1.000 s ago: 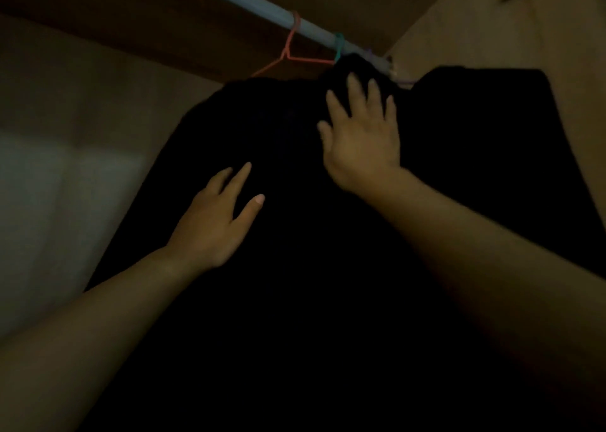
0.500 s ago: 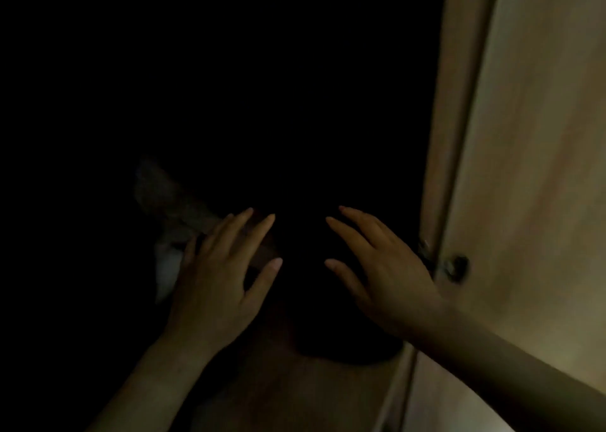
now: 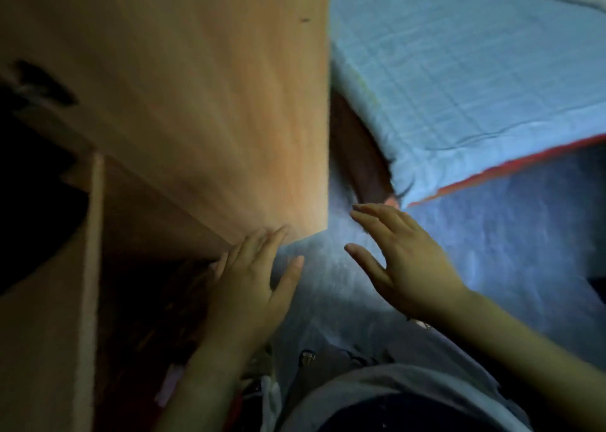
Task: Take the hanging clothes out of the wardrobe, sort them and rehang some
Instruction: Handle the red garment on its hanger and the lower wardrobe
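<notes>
The view has swung away from the dark wardrobe interior seen half a second ago and now looks down past the open wardrobe door (image 3: 203, 103) to the bed (image 3: 475, 70), with its pale blue checked cover, and the grey-blue floor (image 3: 511, 251). Both hands remain raised with nothing in them. The left hand (image 3: 249, 287) is spread flat, its fingertips at the door's lower edge; its grip is wide and empty. The right hand (image 3: 406, 267) hovers over the floor near the bed's corner, fingers splayed, grip also wide. The black hanging garment touched a second ago is out of sight; only dim, unclear clothes (image 3: 154, 316) show low inside the wardrobe.
</notes>
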